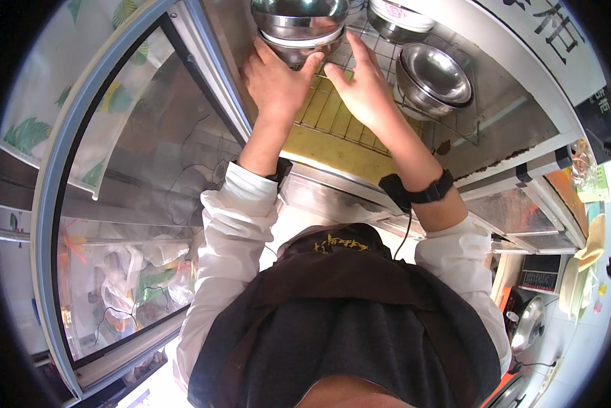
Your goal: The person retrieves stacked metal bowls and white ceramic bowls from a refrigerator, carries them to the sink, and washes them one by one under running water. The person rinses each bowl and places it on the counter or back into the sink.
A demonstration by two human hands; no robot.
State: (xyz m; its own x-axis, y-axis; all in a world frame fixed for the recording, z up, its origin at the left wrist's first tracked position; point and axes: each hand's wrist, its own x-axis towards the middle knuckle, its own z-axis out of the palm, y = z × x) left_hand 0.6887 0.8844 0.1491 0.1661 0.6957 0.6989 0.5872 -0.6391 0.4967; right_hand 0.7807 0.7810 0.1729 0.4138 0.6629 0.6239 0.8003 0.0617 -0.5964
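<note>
A stack of stainless steel bowls [300, 25] with a white rim between them stands at the top of the head view, inside an open cabinet. My left hand [280, 81] is around the lower bowl, its thumb in front and its fingers on the left side. My right hand [359, 84] is just to the right of the stack with fingers spread and nothing in its grasp. Whether its index fingertip touches the bowl is hard to tell. Both hands are above the wire rack [343, 125]. A second pile of steel bowls [435, 79] sits on the right, tilted.
Behind the hands is a bowl stack topped by a white bowl with a pink mark [402, 15]. On the left a glass door [132, 204] with a blue-grey frame swings outward. A yellowish cabinet floor [336, 153] lies under the rack. At lower right is a lidded pan [529, 324].
</note>
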